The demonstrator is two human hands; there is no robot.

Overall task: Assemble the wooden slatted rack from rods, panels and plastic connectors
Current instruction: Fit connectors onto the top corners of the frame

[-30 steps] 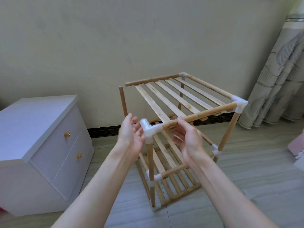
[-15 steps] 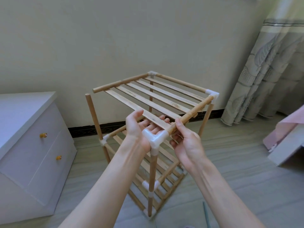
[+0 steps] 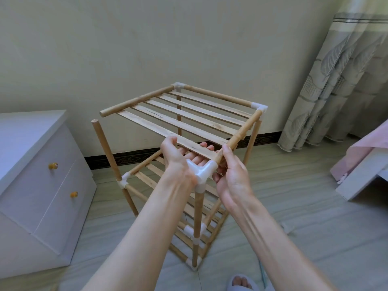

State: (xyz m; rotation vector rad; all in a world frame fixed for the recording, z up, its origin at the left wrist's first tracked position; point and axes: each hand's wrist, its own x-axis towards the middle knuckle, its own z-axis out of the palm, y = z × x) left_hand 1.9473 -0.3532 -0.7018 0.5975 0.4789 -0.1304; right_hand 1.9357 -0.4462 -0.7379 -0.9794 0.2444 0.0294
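The wooden rack (image 3: 184, 114) stands on the floor with several slatted tiers joined by white plastic connectors. My left hand (image 3: 176, 156) grips the nearest slat of the top panel, thumb over it and fingers under it. My right hand (image 3: 231, 173) pinches the near end of the top side rod (image 3: 241, 131) just beside the white corner connector (image 3: 204, 172). That connector sits on the near upright rod (image 3: 197, 217). At the left, an upright rod (image 3: 104, 148) has a bare top, and the top panel's left rod end (image 3: 105, 112) hangs free above it.
A white drawer cabinet (image 3: 37, 185) stands close on the left. Behind the rack is the wall; a patterned curtain (image 3: 336, 76) hangs at the right. A pink-covered bed corner (image 3: 365, 164) juts in at the right. My slippered foot (image 3: 241, 283) is below.
The view has swung so the rack sits more to the left and nearer. My left hand moved from beside the corner connector to a grip on the top slat; the right hand stayed on the rod.
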